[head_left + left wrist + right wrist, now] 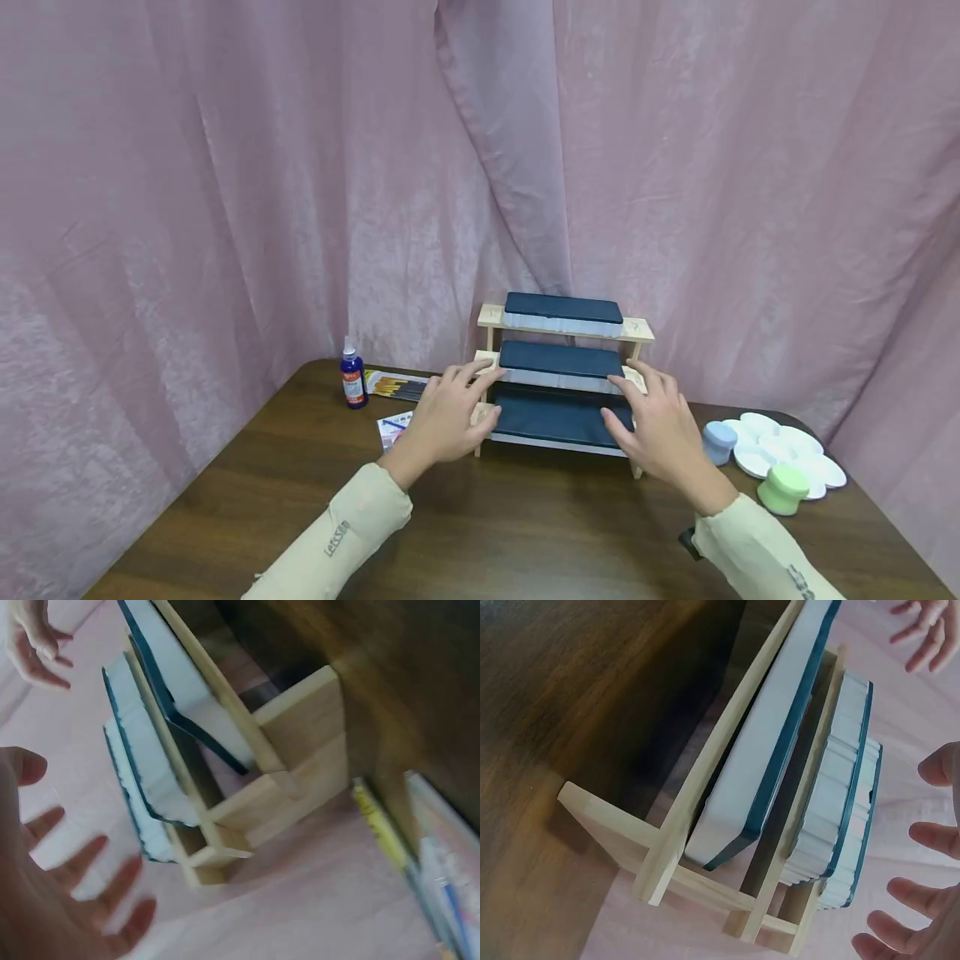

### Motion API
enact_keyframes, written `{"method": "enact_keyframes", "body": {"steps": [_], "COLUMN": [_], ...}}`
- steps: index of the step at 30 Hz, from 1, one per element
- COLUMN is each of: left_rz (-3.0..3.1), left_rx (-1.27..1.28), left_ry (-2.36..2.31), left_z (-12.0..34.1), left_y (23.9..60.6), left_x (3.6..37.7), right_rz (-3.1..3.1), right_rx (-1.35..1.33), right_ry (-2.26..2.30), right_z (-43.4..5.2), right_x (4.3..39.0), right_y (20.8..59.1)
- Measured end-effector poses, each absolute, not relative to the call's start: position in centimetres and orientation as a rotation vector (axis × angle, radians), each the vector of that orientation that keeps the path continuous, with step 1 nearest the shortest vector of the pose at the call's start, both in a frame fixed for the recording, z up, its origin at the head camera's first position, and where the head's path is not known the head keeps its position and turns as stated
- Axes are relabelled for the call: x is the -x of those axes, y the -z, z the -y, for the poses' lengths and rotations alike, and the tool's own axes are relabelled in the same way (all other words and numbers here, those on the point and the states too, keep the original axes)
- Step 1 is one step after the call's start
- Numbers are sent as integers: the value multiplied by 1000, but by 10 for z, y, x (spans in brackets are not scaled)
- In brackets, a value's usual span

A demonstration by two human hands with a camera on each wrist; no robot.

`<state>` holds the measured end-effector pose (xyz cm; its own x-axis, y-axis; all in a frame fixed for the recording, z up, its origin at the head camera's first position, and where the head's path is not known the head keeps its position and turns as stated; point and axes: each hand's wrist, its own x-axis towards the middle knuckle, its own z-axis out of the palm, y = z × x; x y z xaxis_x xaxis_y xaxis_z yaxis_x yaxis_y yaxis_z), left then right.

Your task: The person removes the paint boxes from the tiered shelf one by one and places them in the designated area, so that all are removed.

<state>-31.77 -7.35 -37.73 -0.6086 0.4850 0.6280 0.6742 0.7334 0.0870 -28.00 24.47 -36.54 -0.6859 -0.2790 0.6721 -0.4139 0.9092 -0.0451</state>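
A small three-step wooden stand (491, 316) stands toward the back of the table. Each step bears a long white case with a dark teal lid: a top case (564, 307), a middle case (561, 359) and a bottom case (555, 417). My left hand (448, 417) hovers at the stand's left side, fingers spread and gently bent, holding nothing. Across from it, my right hand (663, 423) is raised at the right side, likewise with spread fingers and nothing held. Both wrist views show a gap between the fingers and the cases.
At the back left are a blue bottle (353, 377), a packet of paintbrushes (397, 387) and a small printed packet (392, 428), partly behind the left hand. On the right lie a white flower-shaped palette (795, 446), a blue cup-like piece (718, 442) and a green one (783, 489). Pink curtains (675, 167) hang behind.
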Motion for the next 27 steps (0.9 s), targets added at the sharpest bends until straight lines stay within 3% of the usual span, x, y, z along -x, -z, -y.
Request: {"method": "enact_keyframes", "body": {"steps": [16, 27], "left_rz": [2566, 2747], "left_rx": [1013, 1070], "left_ry": [1052, 980], "left_z": [98, 106], "left_y": [398, 409], "left_x": [342, 358], "right_rz": [2395, 2421], "right_rx": [-480, -473], "right_ry": [-542, -626], "right_z": [-252, -249], "right_x": [291, 307], "right_y": [370, 354]}}
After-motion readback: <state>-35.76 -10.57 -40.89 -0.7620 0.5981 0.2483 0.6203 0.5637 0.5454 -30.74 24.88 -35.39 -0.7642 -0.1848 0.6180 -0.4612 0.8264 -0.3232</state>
